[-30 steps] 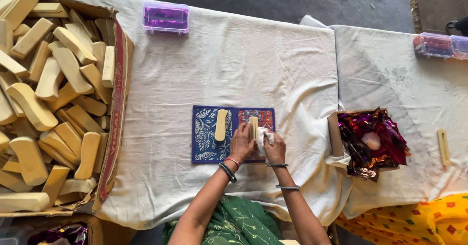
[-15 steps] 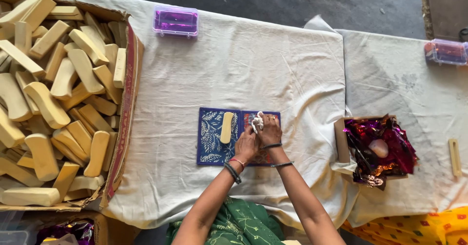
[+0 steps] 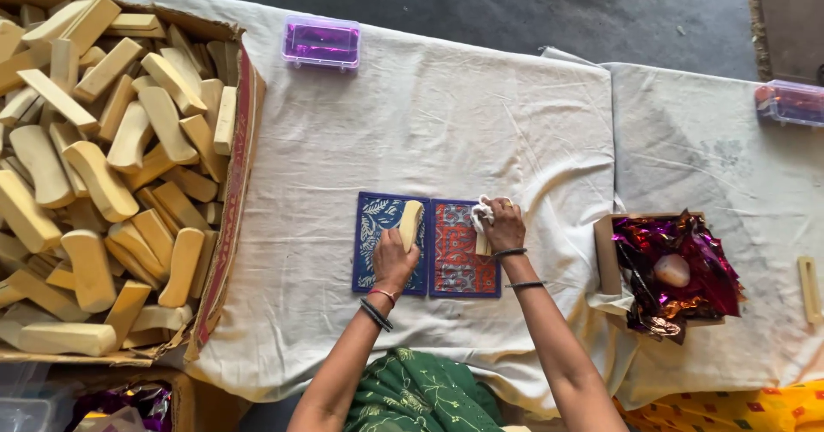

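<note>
Two patterned mats lie side by side on the white cloth: a blue one [image 3: 375,230] and a red one [image 3: 457,256]. My left hand [image 3: 394,258] rests on the blue mat, its fingers on a pale wooden block [image 3: 411,220] that lies there. My right hand [image 3: 505,225] sits at the red mat's top right corner, closed on a white rag [image 3: 479,215] and a second wooden block [image 3: 483,243] pressed under it. Bangles circle both wrists.
A big cardboard box [image 3: 230,217] full of several wooden blocks fills the left. A purple plastic case [image 3: 321,42] sits at the far edge. At right stand a small box with shiny purple foil [image 3: 678,269], a loose wooden block [image 3: 808,288] and another plastic case [image 3: 790,102].
My left hand has left my right hand and moved over to the wooden block on the blue mat. My right hand stays on the red mat with rag and block.
</note>
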